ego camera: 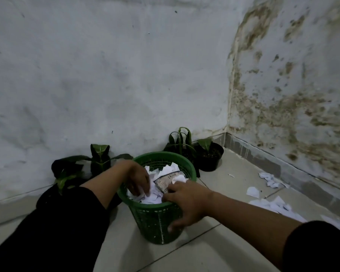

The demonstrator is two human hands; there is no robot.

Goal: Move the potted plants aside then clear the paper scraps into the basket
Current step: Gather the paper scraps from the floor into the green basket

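Down inside the green basket (161,222), our left hand (137,178) curled its fingers (143,190) into the white paper scraps (163,185) heaped there, gripping some. Our right hand (186,203) clasped the near rim, thumb outside against the mesh wall. More loose scraps (271,203) lay on the tiled floor (234,185) to the right. One potted plant (209,156) stood behind the basket near the corner, another plant (98,160) to its left against the wall (106,75).
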